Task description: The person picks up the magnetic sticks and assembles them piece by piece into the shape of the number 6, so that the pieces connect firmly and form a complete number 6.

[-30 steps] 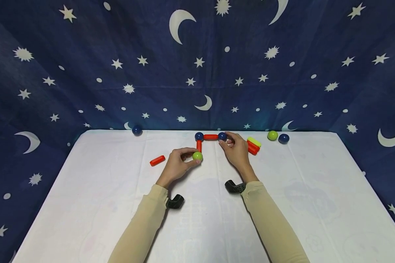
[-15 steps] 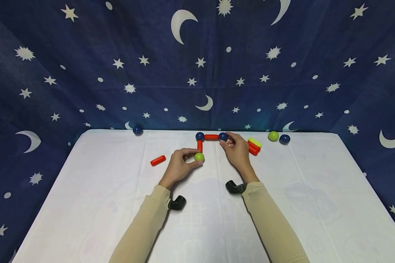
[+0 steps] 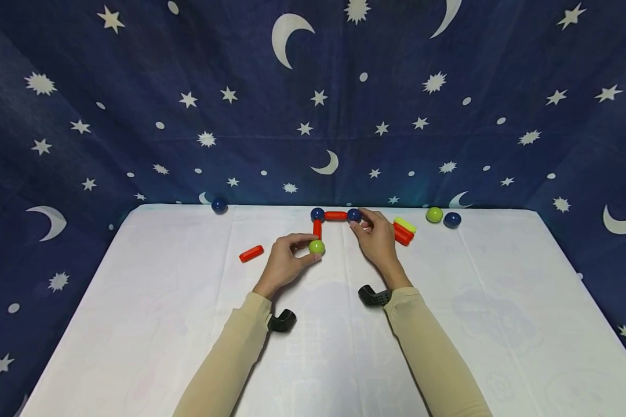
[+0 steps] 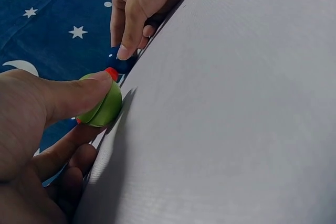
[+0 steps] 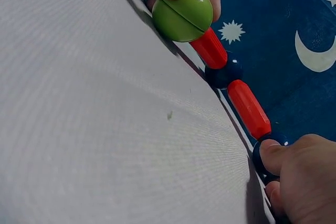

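My left hand (image 3: 286, 260) pinches a green ball (image 3: 317, 247) between thumb and forefinger. From that ball a short red rod (image 3: 317, 229) runs back to a dark blue ball (image 3: 317, 214) at the corner. A second red rod (image 3: 336, 216) leads right from the corner to another blue ball (image 3: 354, 215), which my right hand (image 3: 378, 240) grips with thumb and fingers. Together the pieces form an L shape on the table. In the right wrist view the whole chain shows, from the green ball (image 5: 182, 14) to the blue ball (image 5: 261, 157) under the right thumb.
A loose red rod (image 3: 251, 253) lies left of the left hand. Right of the right hand are red rods (image 3: 403, 234) and a yellow-green rod (image 3: 405, 225). A green ball (image 3: 435, 215) and blue ball (image 3: 452, 220) sit back right, another blue ball (image 3: 219, 205) back left. A starry curtain (image 3: 240, 116) hangs behind.
My left hand has shifted very slightly right with the green ball, and the rod behind it stands straighter. The right hand keeps its grip; the whole scene drifts a little with the camera.
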A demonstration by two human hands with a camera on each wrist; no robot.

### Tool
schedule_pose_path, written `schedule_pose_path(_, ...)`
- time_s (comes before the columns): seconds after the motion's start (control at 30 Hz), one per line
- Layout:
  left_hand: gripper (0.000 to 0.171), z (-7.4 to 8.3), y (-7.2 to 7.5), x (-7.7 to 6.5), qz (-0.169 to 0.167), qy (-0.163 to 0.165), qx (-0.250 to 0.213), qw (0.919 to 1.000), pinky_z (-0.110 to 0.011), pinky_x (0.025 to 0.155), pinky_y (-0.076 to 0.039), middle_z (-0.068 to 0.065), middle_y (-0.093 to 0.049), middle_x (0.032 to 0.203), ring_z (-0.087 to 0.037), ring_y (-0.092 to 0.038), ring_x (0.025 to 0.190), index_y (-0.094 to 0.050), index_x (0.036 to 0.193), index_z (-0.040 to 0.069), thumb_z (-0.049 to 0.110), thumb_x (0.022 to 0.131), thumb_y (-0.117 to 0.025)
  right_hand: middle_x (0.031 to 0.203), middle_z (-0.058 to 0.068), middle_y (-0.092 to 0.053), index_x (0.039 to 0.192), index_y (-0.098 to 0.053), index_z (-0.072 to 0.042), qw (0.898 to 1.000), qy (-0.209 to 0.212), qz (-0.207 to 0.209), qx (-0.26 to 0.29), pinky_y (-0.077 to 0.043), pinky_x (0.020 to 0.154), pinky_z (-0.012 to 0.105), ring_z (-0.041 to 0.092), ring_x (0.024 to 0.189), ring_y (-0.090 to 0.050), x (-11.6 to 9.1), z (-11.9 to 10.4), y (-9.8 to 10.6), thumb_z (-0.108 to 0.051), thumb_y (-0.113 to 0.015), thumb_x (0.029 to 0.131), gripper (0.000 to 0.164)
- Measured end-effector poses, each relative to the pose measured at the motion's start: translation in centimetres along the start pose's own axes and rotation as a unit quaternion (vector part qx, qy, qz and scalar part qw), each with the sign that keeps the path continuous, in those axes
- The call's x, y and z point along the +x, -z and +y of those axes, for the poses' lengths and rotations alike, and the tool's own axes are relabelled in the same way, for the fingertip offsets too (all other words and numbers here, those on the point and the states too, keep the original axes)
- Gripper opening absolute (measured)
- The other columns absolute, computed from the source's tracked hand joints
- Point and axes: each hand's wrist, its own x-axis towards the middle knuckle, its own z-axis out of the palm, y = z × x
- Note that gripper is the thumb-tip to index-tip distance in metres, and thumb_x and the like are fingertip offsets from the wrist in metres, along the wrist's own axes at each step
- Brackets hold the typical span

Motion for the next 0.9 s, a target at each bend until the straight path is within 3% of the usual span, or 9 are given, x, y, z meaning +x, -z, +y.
schedule_pose_path(0.63,0.041,-0.06,-0.21,0.14,0.013,0.003,0.009,0.9999,-0.041,0.095,-0.051,-0.012,-0.070,0.118,-0.027,-0.064,0.105,-0.074,0.121,0.005,0.006,0.082,-0.085,0.110,0.018,-0.065,0.136,-0.062,0.000,1.000,-0.006,0.004,0.007,-0.049,0.079,0.037,0.027,0.090,-0.056,0.18,-0.06,0.03,-0.012,-0.070,0.097,0.042)
schedule_pose_path(0.9,0.041,0.42,0.54,0.12,0.015,-0.004,0.006,0.9999,-0.040,0.086,-0.052,-0.011,-0.073,0.110,-0.026,-0.064,0.096,-0.074,0.121,0.004,0.007,0.081,-0.085,0.113,0.018,-0.065,0.137,-0.062,-0.001,1.000,-0.014,0.003,0.005,-0.050,0.081,0.037,0.028,0.091,-0.056,0.09,-0.21,0.06,-0.014,-0.070,0.097,0.043)
